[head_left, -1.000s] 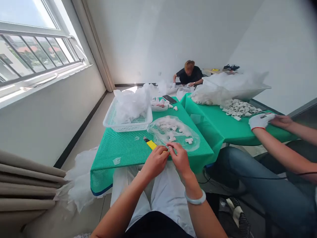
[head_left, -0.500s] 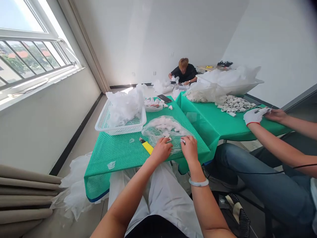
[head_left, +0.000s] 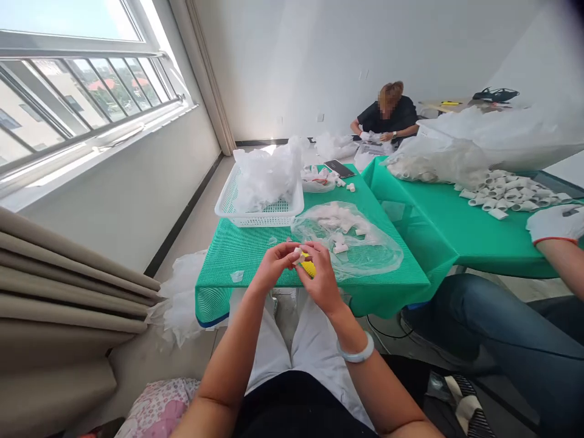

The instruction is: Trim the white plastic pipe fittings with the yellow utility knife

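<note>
A small white fitting (head_left: 297,254) is pinched between the fingertips of my left hand (head_left: 274,265) and my right hand (head_left: 320,275), which meet above the front part of the green-covered table (head_left: 219,261). Under my hands a yellow cutter (head_left: 309,266) shows in part; the rest of it is hidden. Just beyond my right hand, a clear plastic bag (head_left: 374,258) lies spread out with several white fittings (head_left: 340,218) in and on it. A few of them sit near the bag's front side.
Behind my left hand stands a white basket (head_left: 269,220) of plastic film. A dark phone (head_left: 339,168) lies at the back. On the right table are piled white tubes (head_left: 515,193) and a co-worker's gloved hand (head_left: 554,224). Another person (head_left: 387,118) sits farther back.
My hands have moved off the bag and come together, now with a white fitting between them. The view has swung left. The bag lies flatter, and its front edge is no longer under my hands.
</note>
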Motion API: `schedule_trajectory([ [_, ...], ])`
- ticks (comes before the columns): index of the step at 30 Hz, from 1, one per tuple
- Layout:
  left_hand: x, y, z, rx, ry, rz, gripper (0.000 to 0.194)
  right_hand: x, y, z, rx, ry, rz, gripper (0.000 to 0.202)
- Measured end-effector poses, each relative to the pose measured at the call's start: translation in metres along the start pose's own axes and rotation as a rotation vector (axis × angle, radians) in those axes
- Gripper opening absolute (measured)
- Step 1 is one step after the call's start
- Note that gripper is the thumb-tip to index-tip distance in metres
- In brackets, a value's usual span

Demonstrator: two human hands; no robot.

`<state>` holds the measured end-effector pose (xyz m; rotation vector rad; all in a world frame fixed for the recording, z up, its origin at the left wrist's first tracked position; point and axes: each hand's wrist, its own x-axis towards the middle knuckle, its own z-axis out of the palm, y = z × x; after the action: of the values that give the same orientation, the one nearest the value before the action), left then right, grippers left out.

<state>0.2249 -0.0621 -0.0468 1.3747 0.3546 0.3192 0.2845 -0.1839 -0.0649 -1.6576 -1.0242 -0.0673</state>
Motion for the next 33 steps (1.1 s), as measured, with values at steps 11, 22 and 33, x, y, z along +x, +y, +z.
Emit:
schedule_trajectory([
  [11, -0.006, -0.026, -0.024, -0.352, 0.074, -0.039, 0.035, 0.003, 0.026, 0.021, -0.09, -0.06, -0.062, 0.027],
  [22, -0.005, -0.025, -0.023, -0.379, 0.014, -0.029, 0.029, -0.007, 0.035, 0.033, -0.259, 0.094, -0.224, 0.02],
  [33, -0.007, -0.029, -0.029, -0.297, 0.028, 0.121, 0.027, 0.0, 0.027, 0.03, -0.21, 0.183, -0.366, 0.027],
])
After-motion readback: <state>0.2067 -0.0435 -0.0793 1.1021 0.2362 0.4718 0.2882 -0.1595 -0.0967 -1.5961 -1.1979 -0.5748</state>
